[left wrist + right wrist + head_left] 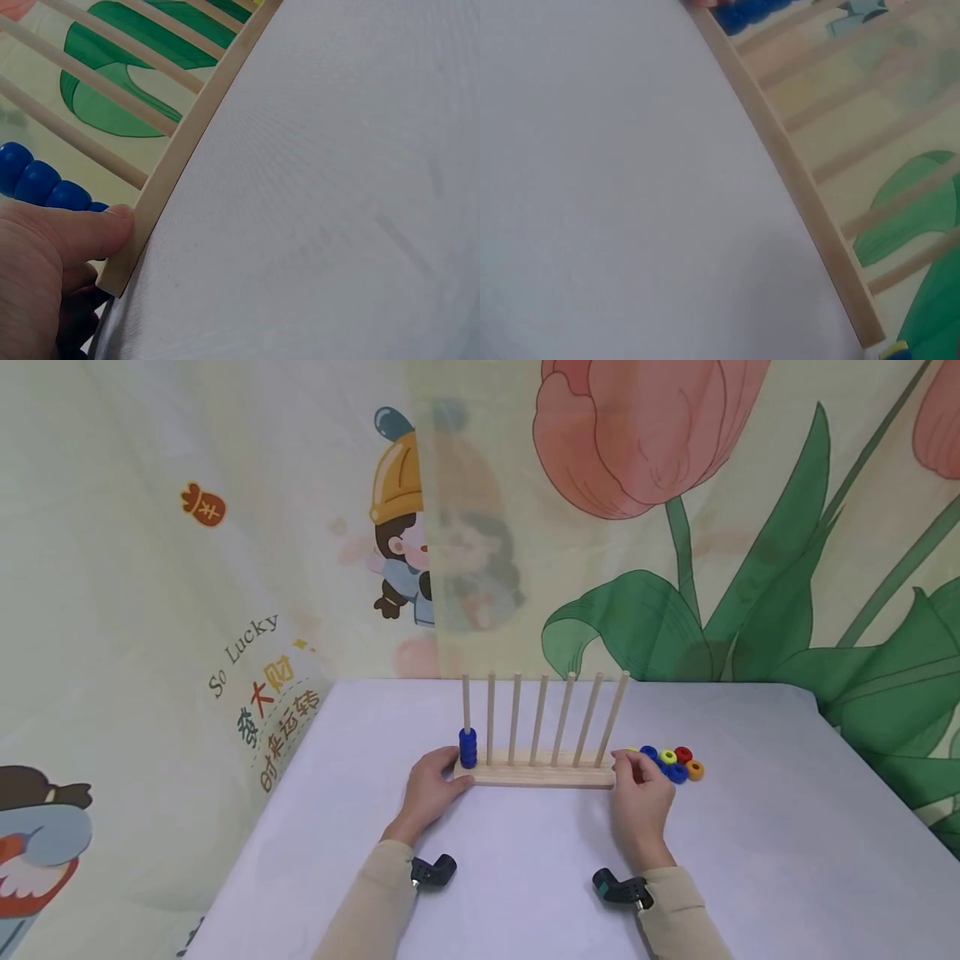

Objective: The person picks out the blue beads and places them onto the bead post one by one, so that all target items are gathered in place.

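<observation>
A wooden rack point(536, 775) with several upright pegs point(540, 718) stands across the white table. A short stack of blue rings point(468, 748) sits on its leftmost peg. My left hand point(429, 787) grips the rack's left end, and the left wrist view shows the thumb point(82, 232) pressed on the base's front edge point(202, 112) beside the blue rings point(34, 180). My right hand point(637, 789) is at the rack's right end with fingers curled, next to loose rings point(675, 762) in yellow, blue, red and orange. What those fingers hold is hidden. The right wrist view shows only the base point(795, 172).
The table point(525, 877) is covered in white cloth, with its edges on the left and right. A printed backdrop with tulips and cartoon figures point(420, 527) hangs close behind the rack. Black wrist-camera mounts point(433, 870) sit on both sleeves.
</observation>
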The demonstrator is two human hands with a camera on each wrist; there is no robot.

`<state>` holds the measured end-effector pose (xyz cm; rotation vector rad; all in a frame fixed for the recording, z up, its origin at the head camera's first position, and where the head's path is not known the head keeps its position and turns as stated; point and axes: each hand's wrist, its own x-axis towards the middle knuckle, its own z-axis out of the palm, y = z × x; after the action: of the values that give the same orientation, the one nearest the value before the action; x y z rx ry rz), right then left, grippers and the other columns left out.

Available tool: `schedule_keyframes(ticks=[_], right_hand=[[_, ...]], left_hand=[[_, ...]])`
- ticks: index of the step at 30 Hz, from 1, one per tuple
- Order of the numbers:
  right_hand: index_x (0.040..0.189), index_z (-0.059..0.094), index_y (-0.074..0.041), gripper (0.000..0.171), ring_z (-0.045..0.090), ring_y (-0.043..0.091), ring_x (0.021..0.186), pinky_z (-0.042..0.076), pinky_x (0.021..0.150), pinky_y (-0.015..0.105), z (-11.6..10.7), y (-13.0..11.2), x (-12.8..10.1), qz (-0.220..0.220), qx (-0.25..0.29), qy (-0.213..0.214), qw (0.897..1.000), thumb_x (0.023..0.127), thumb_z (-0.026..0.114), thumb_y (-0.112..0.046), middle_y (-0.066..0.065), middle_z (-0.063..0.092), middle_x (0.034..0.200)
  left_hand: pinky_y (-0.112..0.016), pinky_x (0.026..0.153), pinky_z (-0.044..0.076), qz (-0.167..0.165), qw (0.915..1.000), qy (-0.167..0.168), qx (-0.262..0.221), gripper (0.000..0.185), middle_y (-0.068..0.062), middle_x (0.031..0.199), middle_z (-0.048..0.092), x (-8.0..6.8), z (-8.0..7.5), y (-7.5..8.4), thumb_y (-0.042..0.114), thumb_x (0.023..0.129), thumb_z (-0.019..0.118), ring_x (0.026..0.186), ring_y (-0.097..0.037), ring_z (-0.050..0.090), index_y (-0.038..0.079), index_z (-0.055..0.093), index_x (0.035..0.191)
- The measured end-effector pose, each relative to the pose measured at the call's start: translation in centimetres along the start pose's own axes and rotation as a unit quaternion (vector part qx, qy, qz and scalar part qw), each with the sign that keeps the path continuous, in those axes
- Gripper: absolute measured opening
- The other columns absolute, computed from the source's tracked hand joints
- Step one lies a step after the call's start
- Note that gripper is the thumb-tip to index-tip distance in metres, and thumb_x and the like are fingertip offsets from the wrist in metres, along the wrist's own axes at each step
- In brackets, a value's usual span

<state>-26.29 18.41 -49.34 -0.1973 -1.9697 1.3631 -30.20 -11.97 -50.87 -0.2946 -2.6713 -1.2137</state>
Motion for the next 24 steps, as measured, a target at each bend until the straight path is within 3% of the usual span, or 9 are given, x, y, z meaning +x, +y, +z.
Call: schedule_keyframes(ticks=[6, 11, 18, 24], right_hand=[[0.105, 0.070, -0.001, 0.025, 0.049, 0.010, 0.076, 0.040, 0.056, 0.007, -1.6, 0.6, 1.3, 0.068, -0.035, 0.033, 0.997, 0.099, 0.057, -0.021, 0.011, 0.066, 0.096], [0.114, 0.067, -0.003, 0.024, 0.048, 0.015, 0.083, 0.038, 0.056, 0.008, -2.5, 1.9, 2.2, 0.135, -0.089, 0.000, 0.987, 0.097, 0.056, -0.016, 0.011, 0.064, 0.105], [0.122, 0.065, -0.003, 0.029, 0.054, 0.023, 0.086, 0.040, 0.055, 0.011, -2.8, 2.7, 2.3, 0.132, -0.157, -0.066, 0.976, 0.095, 0.060, -0.012, 0.016, 0.065, 0.115], [0.123, 0.066, -0.005, 0.030, 0.054, 0.025, 0.084, 0.042, 0.053, 0.015, -2.6, 3.0, 2.0, 0.122, -0.182, -0.084, 0.972, 0.094, 0.062, -0.011, 0.018, 0.065, 0.105]], left_hand=[[-0.051, 0.112, 0.033, -0.012, 0.9999, -0.006, 0.008, 0.056, -0.017, 0.133, 0.059, 0.1, 0.1, 0.2, 0.021, 0.084, 0.076, 0.129, -0.035, 0.049, -0.002, 0.057, 0.132], [-0.051, 0.113, 0.032, -0.014, 0.9999, -0.005, 0.004, 0.056, -0.017, 0.134, 0.058, 0.0, 0.0, 0.3, 0.021, 0.085, 0.076, 0.130, -0.036, 0.048, -0.002, 0.057, 0.133], [-0.052, 0.113, 0.031, -0.013, 0.9999, -0.007, 0.009, 0.056, -0.017, 0.135, 0.058, 0.0, -0.1, 0.4, 0.022, 0.085, 0.075, 0.131, -0.036, 0.047, -0.002, 0.057, 0.133], [-0.052, 0.113, 0.031, -0.010, 0.9999, -0.008, 0.010, 0.056, -0.018, 0.134, 0.058, 0.0, 0.0, 0.3, 0.021, 0.085, 0.075, 0.131, -0.036, 0.047, -0.003, 0.057, 0.132]])
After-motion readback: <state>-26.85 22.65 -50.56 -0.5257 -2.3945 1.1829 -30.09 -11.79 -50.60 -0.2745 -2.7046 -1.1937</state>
